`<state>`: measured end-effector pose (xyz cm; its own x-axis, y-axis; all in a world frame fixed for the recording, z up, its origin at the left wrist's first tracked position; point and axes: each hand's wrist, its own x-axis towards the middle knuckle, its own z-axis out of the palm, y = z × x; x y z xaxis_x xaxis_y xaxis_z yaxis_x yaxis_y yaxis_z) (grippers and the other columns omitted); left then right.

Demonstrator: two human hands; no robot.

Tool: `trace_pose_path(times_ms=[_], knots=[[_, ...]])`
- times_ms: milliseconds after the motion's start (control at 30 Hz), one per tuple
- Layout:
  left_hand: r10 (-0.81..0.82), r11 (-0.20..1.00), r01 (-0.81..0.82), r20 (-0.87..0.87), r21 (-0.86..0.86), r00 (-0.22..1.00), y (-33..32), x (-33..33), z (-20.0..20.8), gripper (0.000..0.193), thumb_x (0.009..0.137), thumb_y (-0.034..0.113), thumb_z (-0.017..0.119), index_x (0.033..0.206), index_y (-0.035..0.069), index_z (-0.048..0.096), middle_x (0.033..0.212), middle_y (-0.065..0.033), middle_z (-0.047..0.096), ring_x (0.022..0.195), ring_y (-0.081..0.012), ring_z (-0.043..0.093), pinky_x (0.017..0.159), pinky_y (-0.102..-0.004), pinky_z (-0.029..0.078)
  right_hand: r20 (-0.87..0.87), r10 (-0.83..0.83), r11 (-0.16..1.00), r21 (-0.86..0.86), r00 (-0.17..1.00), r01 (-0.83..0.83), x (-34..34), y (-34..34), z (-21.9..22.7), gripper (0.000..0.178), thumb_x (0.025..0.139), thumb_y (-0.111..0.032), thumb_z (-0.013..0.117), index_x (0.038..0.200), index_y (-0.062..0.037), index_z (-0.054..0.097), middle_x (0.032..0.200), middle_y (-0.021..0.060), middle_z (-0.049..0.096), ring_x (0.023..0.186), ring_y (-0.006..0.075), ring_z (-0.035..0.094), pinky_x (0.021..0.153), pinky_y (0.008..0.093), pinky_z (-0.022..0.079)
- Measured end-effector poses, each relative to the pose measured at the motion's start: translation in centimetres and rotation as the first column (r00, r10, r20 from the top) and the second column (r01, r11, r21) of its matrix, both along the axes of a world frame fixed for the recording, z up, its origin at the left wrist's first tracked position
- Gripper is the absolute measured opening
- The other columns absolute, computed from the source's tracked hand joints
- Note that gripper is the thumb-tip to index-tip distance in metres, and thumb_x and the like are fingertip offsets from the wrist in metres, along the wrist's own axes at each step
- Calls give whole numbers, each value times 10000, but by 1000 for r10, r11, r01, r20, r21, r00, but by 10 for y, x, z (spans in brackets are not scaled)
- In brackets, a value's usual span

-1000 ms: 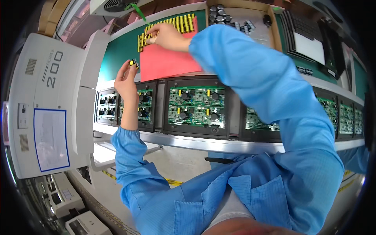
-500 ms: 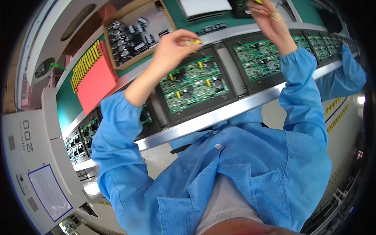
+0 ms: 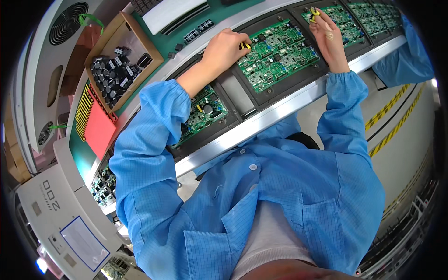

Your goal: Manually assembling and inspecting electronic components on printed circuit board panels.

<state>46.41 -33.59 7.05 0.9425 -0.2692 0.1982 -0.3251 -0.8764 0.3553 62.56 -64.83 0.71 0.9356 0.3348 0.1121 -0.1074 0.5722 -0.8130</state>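
Note:
Pinched in the fingers of my left hand [image 3: 224, 52] is a small yellow-and-black component [image 3: 245, 45], just above the left edge of a green circuit board [image 3: 278, 58] in a black carrier. My right hand [image 3: 331, 44] is raised over the right end of that carrier, its fingers closed on several small yellow components [image 3: 314, 16]. Another green board [image 3: 205, 112], partly hidden by my left forearm, carries a yellow part [image 3: 199, 108] and a round black part. Further right lies one more green board [image 3: 345, 30].
A cardboard box [image 3: 153, 49] of black cylindrical capacitors [image 3: 112, 74] stands at the left, beside a red sheet [image 3: 99, 136] and a row of yellow parts [image 3: 83, 114]. A metal rail [image 3: 280, 109] runs along the near edge. Another person's blue sleeve [image 3: 403, 65] is at far right.
The view has shifted, and the board bearing several yellow parts now lies further left. My left hand has moved over a board without yellow parts; my right hand is lower in view.

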Motion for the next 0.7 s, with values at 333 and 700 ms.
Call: trace_pose_path(times_ms=[333, 700], knots=[[25, 992, -35, 86, 120, 996, -12, -6, -11, 210, 828, 219, 789, 1012, 118, 784, 923, -48, 754, 946, -260, 657, 830, -402, 579, 508, 515, 411, -853, 691, 321, -33, 44, 95, 260, 748, -11, 733, 1007, -27, 735, 887, 151, 713, 829, 267, 701, 790, 368, 557], [42, 962, -33, 26, -270, 999, -10, -18, 28, 236, 764, 216, 867, 920, 55, 795, 900, -112, 714, 730, -238, 701, 670, -342, 562, 574, 679, 369, -806, 458, 463, -25, 59, 80, 266, 720, 6, 722, 986, -17, 717, 923, 185, 702, 902, 393, 675, 827, 452, 543]])
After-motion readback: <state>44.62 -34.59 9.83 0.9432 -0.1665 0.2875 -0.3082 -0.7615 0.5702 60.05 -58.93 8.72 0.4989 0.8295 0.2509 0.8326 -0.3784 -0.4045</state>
